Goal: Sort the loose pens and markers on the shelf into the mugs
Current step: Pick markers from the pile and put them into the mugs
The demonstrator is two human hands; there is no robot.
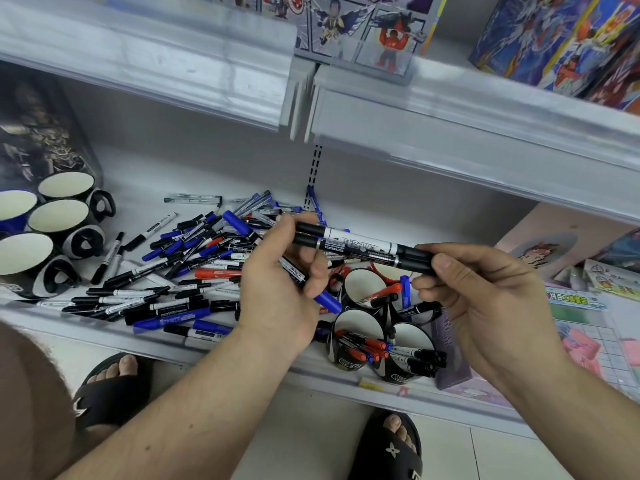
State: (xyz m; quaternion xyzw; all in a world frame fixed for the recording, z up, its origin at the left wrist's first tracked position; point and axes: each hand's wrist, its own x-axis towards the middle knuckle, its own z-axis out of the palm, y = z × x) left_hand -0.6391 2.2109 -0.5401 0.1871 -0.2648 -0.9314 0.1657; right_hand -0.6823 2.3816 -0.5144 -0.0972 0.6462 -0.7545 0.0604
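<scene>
A heap of loose black, blue and red pens and markers [180, 271] covers the white shelf [145, 188]. My left hand [280, 289] grips a blue-capped marker [327, 301] and the left ends of two black markers [360, 247]. My right hand [485, 306] pinches the right ends of those black markers. Below my hands stands a group of black mugs [360, 341]. One holds red and blue pens [363, 348], another black markers [420, 360], and a further mug [363, 285] has a red pen.
Several empty black mugs with cream insides [59, 216] stand at the shelf's left. An upper shelf edge [450, 126] overhangs the work area. Boxed toys [561, 39] sit above, packets [588, 327] lie to the right. My sandalled feet [391, 441] are on the floor below.
</scene>
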